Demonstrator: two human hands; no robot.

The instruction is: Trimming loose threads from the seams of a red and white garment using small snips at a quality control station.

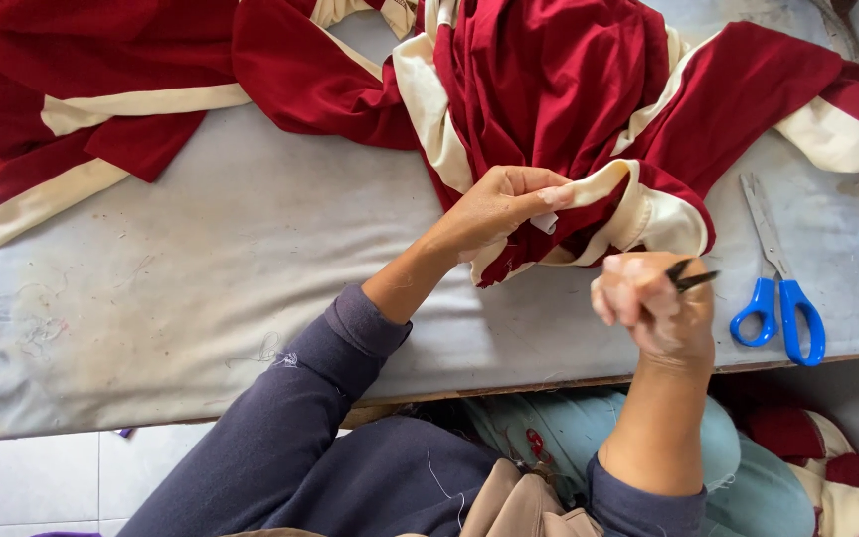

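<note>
A dark red garment with cream bands (559, 89) lies bunched across the far side of a padded grey table (221, 268). My left hand (499, 207) pinches a cream-edged fold of this garment near its lower edge. My right hand (653, 303) hovers just below and right of that fold, closed around a small black thread snipper (690, 277) whose tip points right.
Blue-handled scissors (777, 288) lie on the table at the right. More red and cream cloth (827, 457) sits below the table's right corner. White floor tiles (12, 477) show at the lower left. The table's front wooden edge runs just above my lap.
</note>
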